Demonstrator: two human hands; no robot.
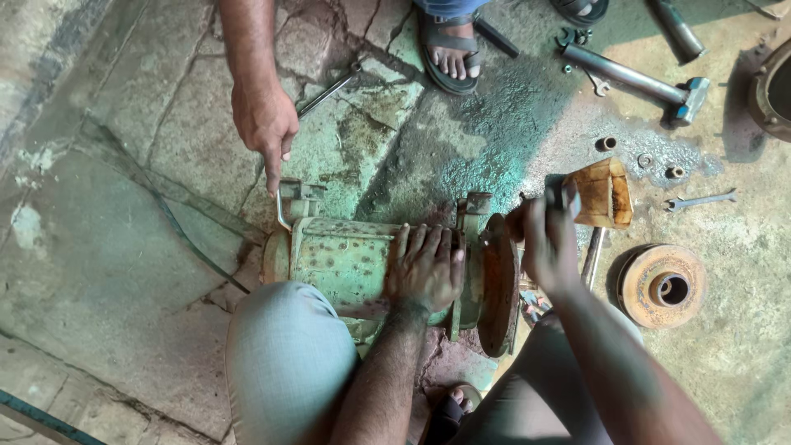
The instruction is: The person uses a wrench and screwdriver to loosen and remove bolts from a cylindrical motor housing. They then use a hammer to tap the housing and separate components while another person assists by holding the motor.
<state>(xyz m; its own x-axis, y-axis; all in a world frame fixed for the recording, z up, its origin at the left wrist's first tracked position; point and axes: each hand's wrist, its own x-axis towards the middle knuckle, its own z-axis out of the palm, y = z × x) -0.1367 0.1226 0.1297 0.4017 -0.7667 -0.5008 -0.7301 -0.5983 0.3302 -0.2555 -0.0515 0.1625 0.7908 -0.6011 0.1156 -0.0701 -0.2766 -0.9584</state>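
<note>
Cracked stone floor (124, 272); left hand (424, 268) fingers flat, spread on green motor housing (346, 259); right hand (548, 243) fingers clamped on hammer (601, 194).

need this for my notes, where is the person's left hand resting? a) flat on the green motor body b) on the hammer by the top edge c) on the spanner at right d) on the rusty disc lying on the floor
a: the left hand lies palm down, fingers spread, on the green motor body, while the right hand is at the rusty end beside the wooden block.

Bare floor (124, 272) left of motor (346, 259); rusty disc (663, 287) crowds right
</note>
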